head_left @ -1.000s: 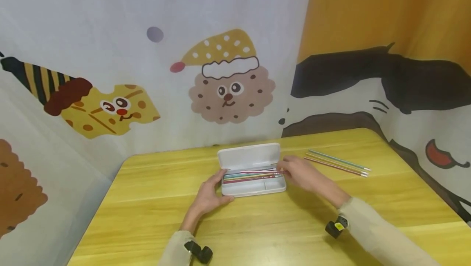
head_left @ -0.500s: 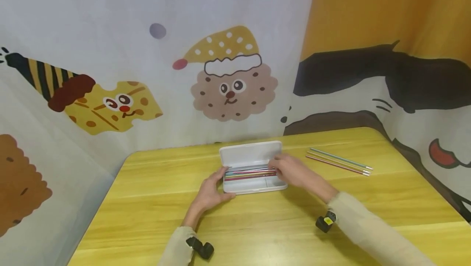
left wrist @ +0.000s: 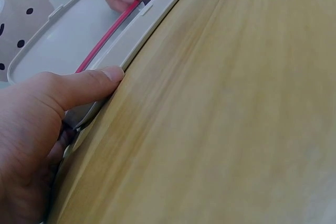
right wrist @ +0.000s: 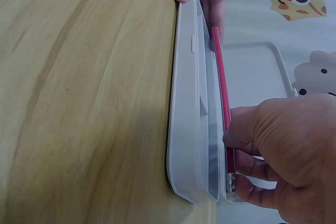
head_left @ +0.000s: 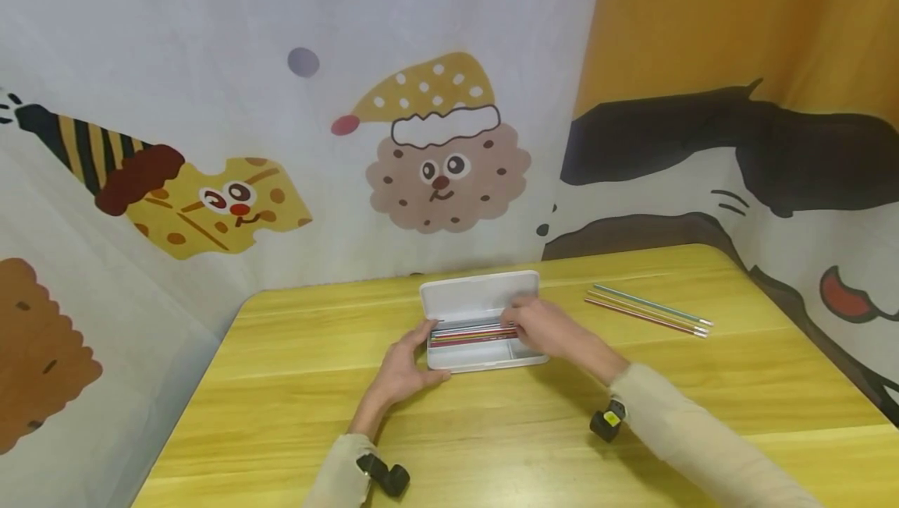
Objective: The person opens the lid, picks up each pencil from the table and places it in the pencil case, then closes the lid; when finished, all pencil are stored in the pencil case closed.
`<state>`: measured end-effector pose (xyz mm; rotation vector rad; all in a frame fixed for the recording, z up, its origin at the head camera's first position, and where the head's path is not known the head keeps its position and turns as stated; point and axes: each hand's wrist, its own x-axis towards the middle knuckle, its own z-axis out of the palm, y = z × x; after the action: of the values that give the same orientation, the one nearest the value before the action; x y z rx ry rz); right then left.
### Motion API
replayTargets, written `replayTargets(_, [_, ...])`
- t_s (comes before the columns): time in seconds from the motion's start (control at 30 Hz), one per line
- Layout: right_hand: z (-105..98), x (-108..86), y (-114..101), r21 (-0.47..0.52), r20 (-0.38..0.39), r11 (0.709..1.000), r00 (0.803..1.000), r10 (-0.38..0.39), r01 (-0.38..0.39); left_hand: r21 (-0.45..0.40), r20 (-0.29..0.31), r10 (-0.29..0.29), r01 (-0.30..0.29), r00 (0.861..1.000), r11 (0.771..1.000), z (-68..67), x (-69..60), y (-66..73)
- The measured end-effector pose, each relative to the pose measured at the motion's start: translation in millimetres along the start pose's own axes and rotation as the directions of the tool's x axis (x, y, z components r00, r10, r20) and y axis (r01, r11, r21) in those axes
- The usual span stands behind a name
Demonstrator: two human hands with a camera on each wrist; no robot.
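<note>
A white pencil case (head_left: 485, 365) lies with its lid (head_left: 460, 299) raised at the back. Several coloured pencils (head_left: 463, 335) lie side by side in its long compartment. My left hand (head_left: 400, 371) grips the case's left end, the thumb along the front wall and the fingers behind. Over the right part of the case, my right hand (head_left: 544, 326) pinches a red pencil (right wrist: 223, 85) near its metal ferrule, thumb against fingers. In the left wrist view this pencil runs along the case; the right hand hides part of its eraser end.
Several more pencils (head_left: 646, 310) with white eraser ends lie on the yellow wooden table (head_left: 534, 445), right of the case. A curtain (head_left: 337, 250) with cartoon prints hangs right behind the table's back edge.
My right hand has moved left, from the case's right end to further over its compartment, shifting the pencil with it. The left hand keeps its hold on the case.
</note>
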<state>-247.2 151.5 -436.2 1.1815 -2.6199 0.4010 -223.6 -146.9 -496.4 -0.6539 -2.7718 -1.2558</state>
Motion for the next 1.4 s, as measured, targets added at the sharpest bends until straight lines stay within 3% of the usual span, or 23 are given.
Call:
replayTargets(0.47, [5.5, 7.8, -3.2, 0.003, 0.004, 1.000, 1.000, -0.019, 0.019, -0.001, -0.006, -0.003, 0.003, 1.000, 1.000, -1.2, -0.9, 1.2])
replayTargets(0.8, [6.3, 12.3, -4.7, 0.021, 0.030, 1.000, 0.999, 0.015, -0.016, -0.024, -0.005, 0.017, -0.018, 1.000, 1.000, -1.6, -0.1, 1.0])
replayTargets(1.07, [10.6, 11.5, -3.3, 0.020, 0.007, 1.000, 1.000, -0.006, 0.006, -0.040, 0.001, 0.022, -0.022, 1.000, 0.999, -0.7, 0.3, 1.6])
replayTargets(1.27, [10.7, 9.0, 1.6, 0.052, -0.022, 0.998, 0.999, -0.044, 0.045, -0.052, -0.007, 0.024, -0.024, 1.000, 0.998, 0.5, 0.1, 0.1])
replayTargets(1.4, [-0.9, 1.2, 4.5, 0.110, -0.026, 0.994, 1.000, 0.003, 0.000, -0.062, -0.004, 0.015, -0.015, 1.000, 0.998, 0.6, -0.7, 0.1])
